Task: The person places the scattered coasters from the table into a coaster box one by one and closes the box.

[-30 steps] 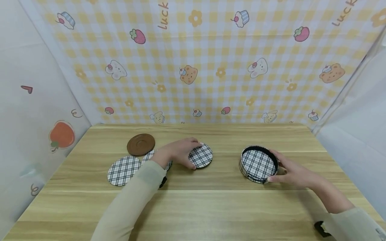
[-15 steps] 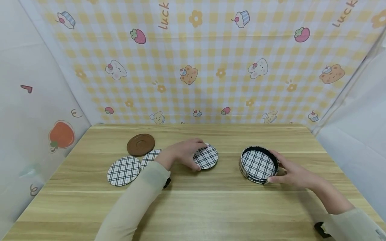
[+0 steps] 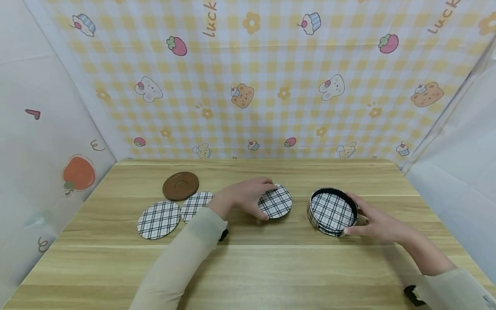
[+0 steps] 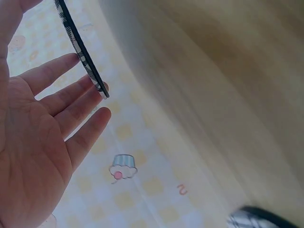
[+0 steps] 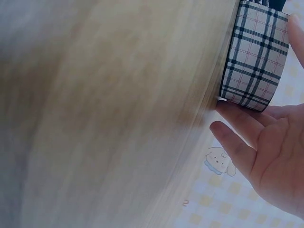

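My left hand (image 3: 248, 197) pinches a round plaid coaster (image 3: 277, 202) between thumb and fingers, near the middle of the table. In the left wrist view this coaster (image 4: 84, 54) shows edge-on as a thin dark-rimmed disc, raised off the wood, with fingertips along its edge. To the right, my right hand (image 3: 381, 224) grips the far right side of a round plaid coaster holder (image 3: 314, 220), thumb at the front, fingers behind. A plaid coaster face shows inside its black-lined wall. The right wrist view shows the holder's plaid side (image 5: 256, 57) standing on the table.
Two more plaid coasters, one at the left (image 3: 159, 220) and one partly behind the left forearm (image 3: 195, 204), lie on the table. A brown round disc (image 3: 181, 186) with a ringed centre lies behind them. A patterned yellow-check cloth (image 3: 267, 120) hangs along the back edge.
My left hand has moved right with the coaster, closer to the holder, uncovering more of the coaster behind its forearm. The right hand and the holder have stayed in place.
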A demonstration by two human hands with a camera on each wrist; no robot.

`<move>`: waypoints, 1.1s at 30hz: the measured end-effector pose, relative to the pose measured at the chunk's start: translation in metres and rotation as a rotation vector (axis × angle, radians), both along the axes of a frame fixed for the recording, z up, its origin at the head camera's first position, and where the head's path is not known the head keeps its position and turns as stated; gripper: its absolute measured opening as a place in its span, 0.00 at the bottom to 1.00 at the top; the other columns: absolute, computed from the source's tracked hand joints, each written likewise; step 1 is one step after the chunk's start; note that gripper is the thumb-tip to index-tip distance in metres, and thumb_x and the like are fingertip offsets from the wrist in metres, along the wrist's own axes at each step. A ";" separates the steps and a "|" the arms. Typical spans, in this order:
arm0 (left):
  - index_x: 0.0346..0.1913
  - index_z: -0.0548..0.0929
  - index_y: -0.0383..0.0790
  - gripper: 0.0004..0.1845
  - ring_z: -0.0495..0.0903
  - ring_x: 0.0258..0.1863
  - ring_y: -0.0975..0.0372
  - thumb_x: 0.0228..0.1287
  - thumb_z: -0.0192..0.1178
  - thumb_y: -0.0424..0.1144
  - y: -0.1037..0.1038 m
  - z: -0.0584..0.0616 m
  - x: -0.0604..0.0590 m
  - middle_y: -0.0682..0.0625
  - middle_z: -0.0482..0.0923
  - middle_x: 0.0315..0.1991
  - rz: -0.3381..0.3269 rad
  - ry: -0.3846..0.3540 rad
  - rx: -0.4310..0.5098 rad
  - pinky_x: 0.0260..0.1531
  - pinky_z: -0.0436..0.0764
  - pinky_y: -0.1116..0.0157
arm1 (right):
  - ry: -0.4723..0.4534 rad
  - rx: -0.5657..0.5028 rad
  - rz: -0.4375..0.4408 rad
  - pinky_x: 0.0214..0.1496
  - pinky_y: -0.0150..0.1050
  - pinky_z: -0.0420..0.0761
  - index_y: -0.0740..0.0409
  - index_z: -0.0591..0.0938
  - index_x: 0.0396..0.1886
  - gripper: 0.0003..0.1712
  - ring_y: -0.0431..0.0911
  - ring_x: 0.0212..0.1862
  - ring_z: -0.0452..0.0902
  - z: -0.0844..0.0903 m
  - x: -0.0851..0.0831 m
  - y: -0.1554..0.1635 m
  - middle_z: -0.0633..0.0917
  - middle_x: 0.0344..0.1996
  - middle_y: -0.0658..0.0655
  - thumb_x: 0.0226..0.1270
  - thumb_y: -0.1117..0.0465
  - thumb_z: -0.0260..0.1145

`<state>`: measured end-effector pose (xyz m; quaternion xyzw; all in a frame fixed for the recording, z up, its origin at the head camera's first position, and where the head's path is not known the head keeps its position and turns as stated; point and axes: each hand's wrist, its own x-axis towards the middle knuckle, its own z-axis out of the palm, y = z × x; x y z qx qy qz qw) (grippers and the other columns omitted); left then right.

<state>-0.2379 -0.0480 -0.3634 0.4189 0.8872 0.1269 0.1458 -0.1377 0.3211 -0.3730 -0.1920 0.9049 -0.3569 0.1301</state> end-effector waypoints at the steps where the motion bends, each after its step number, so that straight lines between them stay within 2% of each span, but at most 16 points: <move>1: 0.76 0.63 0.43 0.50 0.68 0.68 0.57 0.50 0.73 0.52 0.002 0.001 0.000 0.46 0.63 0.73 -0.003 0.000 0.001 0.70 0.68 0.60 | 0.001 0.000 0.001 0.56 0.77 0.67 0.72 0.42 0.77 0.59 0.83 0.64 0.58 0.000 0.000 0.000 0.49 0.72 0.84 0.63 0.57 0.72; 10: 0.75 0.63 0.42 0.49 0.68 0.66 0.58 0.51 0.72 0.50 0.020 0.011 0.005 0.47 0.63 0.72 -0.032 -0.005 0.024 0.69 0.69 0.61 | 0.010 -0.007 0.006 0.55 0.77 0.68 0.72 0.42 0.77 0.60 0.84 0.64 0.58 -0.001 0.000 -0.001 0.49 0.72 0.84 0.62 0.57 0.72; 21: 0.77 0.61 0.44 0.50 0.67 0.68 0.58 0.52 0.72 0.53 0.041 0.014 0.006 0.47 0.62 0.73 -0.082 0.018 0.023 0.70 0.68 0.63 | 0.018 -0.006 0.009 0.55 0.76 0.68 0.74 0.42 0.77 0.60 0.83 0.63 0.61 -0.002 -0.002 0.000 0.49 0.72 0.85 0.62 0.57 0.73; 33: 0.77 0.60 0.45 0.50 0.66 0.69 0.60 0.53 0.70 0.55 0.076 0.018 0.005 0.48 0.60 0.74 -0.150 0.028 0.034 0.70 0.65 0.68 | 0.016 0.004 0.007 0.54 0.75 0.71 0.73 0.41 0.77 0.60 0.83 0.63 0.61 -0.004 -0.002 0.001 0.50 0.72 0.84 0.63 0.57 0.72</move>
